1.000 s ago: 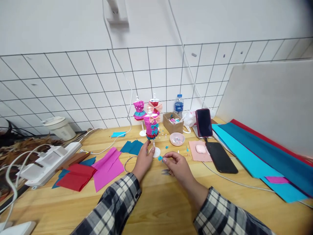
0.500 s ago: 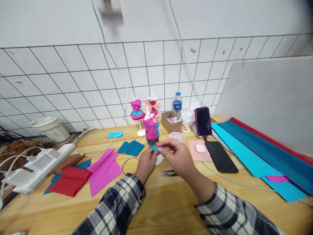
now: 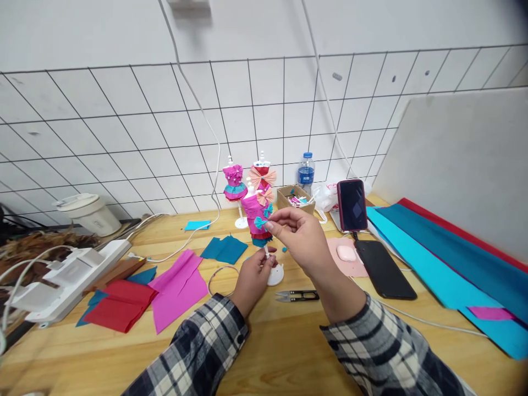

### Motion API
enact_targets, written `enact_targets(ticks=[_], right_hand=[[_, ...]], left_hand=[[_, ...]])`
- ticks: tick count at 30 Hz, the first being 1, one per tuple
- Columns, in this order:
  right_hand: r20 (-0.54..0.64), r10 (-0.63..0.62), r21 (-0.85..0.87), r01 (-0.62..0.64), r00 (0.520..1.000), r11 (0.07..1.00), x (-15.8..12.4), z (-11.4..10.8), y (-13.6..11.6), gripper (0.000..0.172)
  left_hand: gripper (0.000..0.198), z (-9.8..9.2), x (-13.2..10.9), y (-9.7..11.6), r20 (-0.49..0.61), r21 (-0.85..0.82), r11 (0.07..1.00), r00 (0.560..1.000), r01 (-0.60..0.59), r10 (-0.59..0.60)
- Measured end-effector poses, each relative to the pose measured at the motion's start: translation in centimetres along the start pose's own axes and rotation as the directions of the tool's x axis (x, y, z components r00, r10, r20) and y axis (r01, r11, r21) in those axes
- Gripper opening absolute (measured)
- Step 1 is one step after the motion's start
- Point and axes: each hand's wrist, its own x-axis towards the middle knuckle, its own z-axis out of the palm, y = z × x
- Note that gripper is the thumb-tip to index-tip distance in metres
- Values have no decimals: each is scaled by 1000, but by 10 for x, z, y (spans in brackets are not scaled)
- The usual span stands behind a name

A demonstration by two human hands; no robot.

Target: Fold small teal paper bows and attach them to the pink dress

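Note:
My left hand (image 3: 254, 276) is closed around the white stem of a miniature dress form (image 3: 253, 212), just above its round base (image 3: 275, 275). The form wears a magenta paper dress with a red and teal hem. Between thumb and forefinger my right hand (image 3: 300, 236) pinches a small turquoise bow (image 3: 259, 223), held at the front of the dress; whether it touches the dress I cannot tell. Another turquoise bow (image 3: 268, 210) and a peach bow (image 3: 265, 196) sit higher on the dress. Below my right hand lie thread snips (image 3: 297, 296).
Two more dressed forms, one in magenta (image 3: 234, 181) and one in red (image 3: 262, 170), stand behind. Folded paper (image 3: 179, 289) lies left, beside a power strip (image 3: 70, 286). To the right are a cardboard box (image 3: 289, 201), a bottle (image 3: 306, 173), phones (image 3: 385, 269) and long paper sheets (image 3: 437, 258).
My left hand has let go of the turquoise piece and taken the dress form's stem. My right hand has lifted the bow up to the dress. The view has shifted slightly.

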Motion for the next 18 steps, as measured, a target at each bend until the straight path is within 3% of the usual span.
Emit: enact_targets(ticks=[6, 9, 18], right_hand=[[-103, -29, -45, 24, 994, 999, -3, 7, 8, 17], [-166, -3, 19, 7, 986, 1000, -4, 13, 16, 20], [-139, 174, 255, -134, 975, 958, -9, 27, 28, 25]], left_hand=[[22, 2, -1, 2, -4, -8, 1000, 1000, -5, 4], [20, 2, -2, 1, -17, -5, 1000, 1000, -6, 6], [19, 3, -2, 0, -39, -17, 999, 999, -31, 30]])
